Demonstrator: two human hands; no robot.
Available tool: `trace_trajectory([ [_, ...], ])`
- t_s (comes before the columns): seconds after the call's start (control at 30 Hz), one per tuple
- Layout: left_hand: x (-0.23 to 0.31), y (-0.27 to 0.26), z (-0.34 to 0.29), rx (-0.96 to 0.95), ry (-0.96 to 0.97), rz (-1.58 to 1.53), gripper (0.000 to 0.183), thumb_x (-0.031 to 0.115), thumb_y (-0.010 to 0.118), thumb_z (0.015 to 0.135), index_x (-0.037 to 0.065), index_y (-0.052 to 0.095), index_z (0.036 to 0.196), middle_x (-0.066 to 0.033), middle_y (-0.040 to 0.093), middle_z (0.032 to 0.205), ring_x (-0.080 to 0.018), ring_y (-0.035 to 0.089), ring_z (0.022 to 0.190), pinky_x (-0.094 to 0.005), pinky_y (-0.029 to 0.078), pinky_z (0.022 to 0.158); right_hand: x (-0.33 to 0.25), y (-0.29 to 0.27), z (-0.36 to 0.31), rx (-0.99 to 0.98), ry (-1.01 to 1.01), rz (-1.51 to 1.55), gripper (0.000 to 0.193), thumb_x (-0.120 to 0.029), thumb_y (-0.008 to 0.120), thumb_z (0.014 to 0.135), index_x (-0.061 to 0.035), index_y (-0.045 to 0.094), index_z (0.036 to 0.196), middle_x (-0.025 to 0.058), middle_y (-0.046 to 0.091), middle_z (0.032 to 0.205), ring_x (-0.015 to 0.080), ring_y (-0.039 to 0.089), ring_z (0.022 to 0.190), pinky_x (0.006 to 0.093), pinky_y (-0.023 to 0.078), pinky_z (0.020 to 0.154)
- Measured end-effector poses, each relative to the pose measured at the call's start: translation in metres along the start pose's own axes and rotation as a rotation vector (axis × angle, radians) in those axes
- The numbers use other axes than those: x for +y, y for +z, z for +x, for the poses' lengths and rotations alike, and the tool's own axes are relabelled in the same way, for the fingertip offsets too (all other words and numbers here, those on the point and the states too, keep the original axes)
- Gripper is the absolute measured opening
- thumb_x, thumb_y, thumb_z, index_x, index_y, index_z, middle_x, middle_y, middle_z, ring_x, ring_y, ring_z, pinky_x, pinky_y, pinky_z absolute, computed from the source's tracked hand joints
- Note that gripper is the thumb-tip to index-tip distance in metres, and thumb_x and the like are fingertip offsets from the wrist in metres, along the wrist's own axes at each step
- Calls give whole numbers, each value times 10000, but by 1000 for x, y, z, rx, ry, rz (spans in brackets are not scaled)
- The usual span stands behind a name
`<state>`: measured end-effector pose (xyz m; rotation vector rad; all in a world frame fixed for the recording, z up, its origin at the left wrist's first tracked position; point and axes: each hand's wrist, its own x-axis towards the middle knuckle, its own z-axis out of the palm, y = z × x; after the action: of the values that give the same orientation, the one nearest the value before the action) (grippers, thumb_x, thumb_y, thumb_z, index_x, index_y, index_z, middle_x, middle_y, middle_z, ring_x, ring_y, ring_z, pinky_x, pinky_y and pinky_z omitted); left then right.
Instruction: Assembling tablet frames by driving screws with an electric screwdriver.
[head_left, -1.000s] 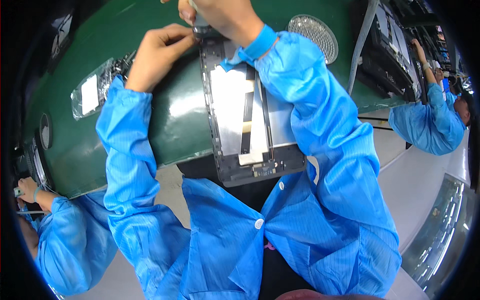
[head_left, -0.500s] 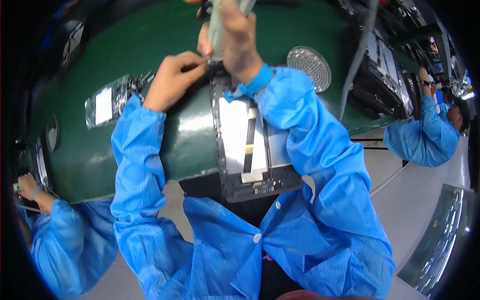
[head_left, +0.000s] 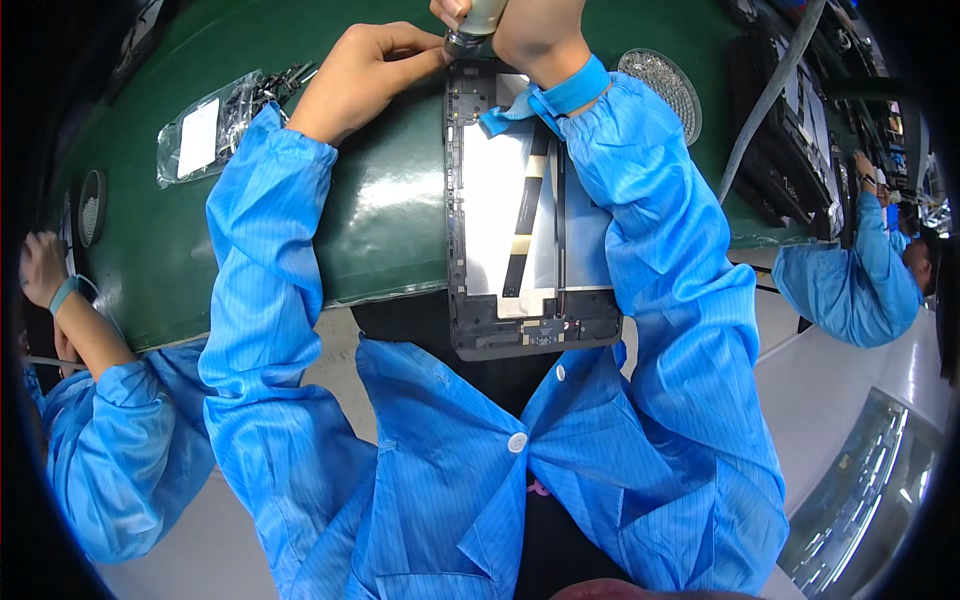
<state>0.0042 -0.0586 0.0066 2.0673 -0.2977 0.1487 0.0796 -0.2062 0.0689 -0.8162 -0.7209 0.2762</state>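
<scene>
The opened flat device [head_left: 500, 210] is lying lengthwise on the green table [head_left: 385, 235], its near end projecting past the edge. The right hand [head_left: 540, 35] is gripping a pale tool [head_left: 486, 14] at the device's far end. The left hand [head_left: 360, 80] is keeping its fingertips narrow beside the tool's dark tip; whether they are holding anything cannot be told. A clear bag [head_left: 203, 130] is lying leftward, a round dish [head_left: 662, 85] rightward.

Right grip [head_left: 538, 32] holds pale tool [head_left: 487, 14]
</scene>
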Motion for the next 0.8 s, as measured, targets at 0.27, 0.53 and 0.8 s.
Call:
trace_trajectory([
  [0.27, -8, -4, -1, -15, -67, 33, 226, 149, 657, 933, -50, 707, 1029, -75, 713, 930, -126, 630, 877, -275, 482, 863, -8, 12, -1, 33, -89, -198, 888, -817, 252, 897, -21, 615, 1046, 170, 701, 918, 103, 566, 449, 216, 458, 362],
  [0.53, -15, -6, 3, -24, -87, 154, 225, 185, 656, 935, -20, 709, 1011, -72, 697, 883, -128, 622, 836, -285, 486, 834, -4, 12, -5, 11, -2, -386, 205, -196, 734, 901, -45, 651, 790, -19, 555, 557, 68, 483, 398, 225, 349, 378],
  [0.8, -13, -2, -1, 9, -93, 114, 252, 193, 653, 938, -28, 721, 1037, -87, 702, 880, -138, 628, 818, -286, 491, 811, 0, 11, -10, 3, -14, -363, 156, -141, 689, 912, -20, 650, 822, -2, 568, 580, 78, 508, 429, 241, 368, 389],
])
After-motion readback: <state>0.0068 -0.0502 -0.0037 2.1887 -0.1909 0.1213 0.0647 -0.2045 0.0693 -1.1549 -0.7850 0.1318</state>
